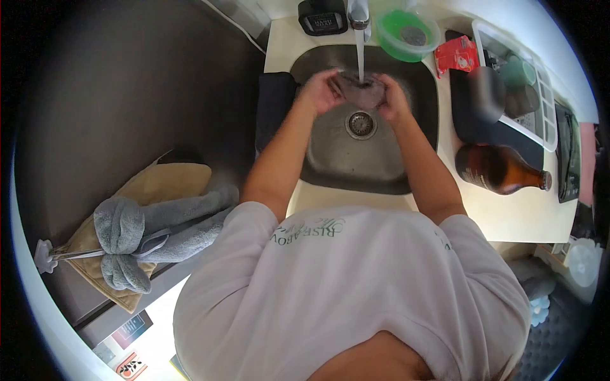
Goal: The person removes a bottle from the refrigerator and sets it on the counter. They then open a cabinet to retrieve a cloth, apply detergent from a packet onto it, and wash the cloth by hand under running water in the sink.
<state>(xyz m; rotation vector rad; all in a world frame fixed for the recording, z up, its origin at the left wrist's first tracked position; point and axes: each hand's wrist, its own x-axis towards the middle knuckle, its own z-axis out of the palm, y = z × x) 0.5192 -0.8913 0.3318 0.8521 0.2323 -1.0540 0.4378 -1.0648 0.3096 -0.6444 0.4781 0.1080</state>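
While water runs from the faucet (pixel 358 15) in a narrow stream, the person's 2 hands hold 1 grey item (pixel 363 96) beneath it, over the sink (pixel 356 173). The left hand (pixel 325 93) grips the item's left edge with curled fingers, and the right hand (pixel 394 99) grips its right edge. Blur hides what the item is made of. It sits just beyond the round drain (pixel 361 125), as seen from the person.

Behind the sink, a black container (pixel 323 18) stands to the left of the faucet and a green tub (pixel 408 35) to the right, with a red packet (pixel 456 56) near the tub. Farther right on the table (pixel 508 219) are a white rack (pixel 542 95) holding a green cup (pixel 518 71) and, nearer the person, a brown bottle (pixel 499 169). A dark cloth (pixel 273 111) lies along the sink's left side.
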